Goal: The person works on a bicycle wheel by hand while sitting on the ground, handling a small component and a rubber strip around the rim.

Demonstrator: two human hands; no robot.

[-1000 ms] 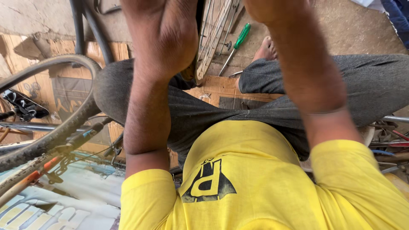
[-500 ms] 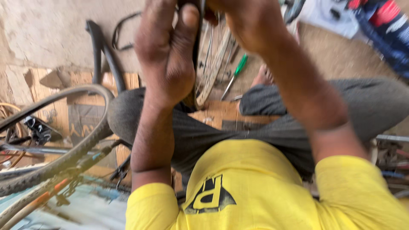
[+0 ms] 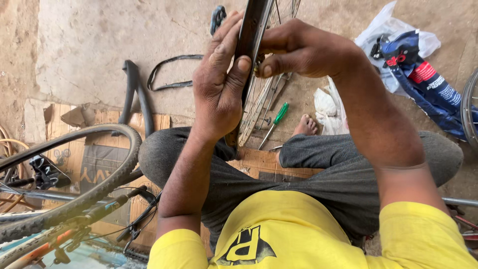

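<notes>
Likely stiff and light, the wheel rim [image 3: 251,45] sits wrapped in the left hand [image 3: 219,84]; the right hand [image 3: 303,50] pinches a small fitting at its edge.

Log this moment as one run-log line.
left hand: grips wheel rim | right hand: pinches at rim edge | screwdriver: on ground | bicycle tyre: at left

Left hand [image 3: 219,94] grips bicycle wheel rim [image 3: 251,35] upright over crossed legs, right hand [image 3: 298,50] pinching small part at rim; green screwdriver [image 3: 279,117] on ground beyond.
</notes>
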